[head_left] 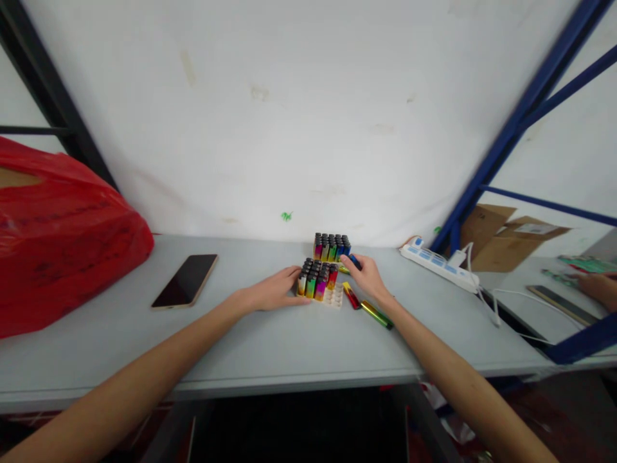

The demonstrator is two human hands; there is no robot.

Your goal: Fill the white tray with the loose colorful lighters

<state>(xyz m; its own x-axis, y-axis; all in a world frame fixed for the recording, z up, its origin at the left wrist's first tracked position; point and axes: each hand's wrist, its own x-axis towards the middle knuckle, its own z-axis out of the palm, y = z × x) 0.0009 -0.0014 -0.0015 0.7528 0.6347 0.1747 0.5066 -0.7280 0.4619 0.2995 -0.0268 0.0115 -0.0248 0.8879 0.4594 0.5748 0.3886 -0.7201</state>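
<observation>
A pale holed tray (333,297) stands on the table with several upright, bright-coloured lighters (312,283) in it. Holes at its front right corner show bare. My left hand (276,290) holds the tray's left side, thumb at the front and fingers toward the back. Between the fingertips of my right hand (367,276) is a blue lighter (355,262), just right of the tray. A red-yellow lighter (351,296) and a green-gold lighter (376,315) lie flat near my right wrist. Another yellowish lighter (343,269) lies behind, partly hidden.
Behind stands a second block of upright lighters (331,247), close to the wall. A phone (186,281) lies at left, beside a big red plastic bag (67,238). At right are a white power strip (438,267), a blue metal frame (501,141) and another person's hand (598,287).
</observation>
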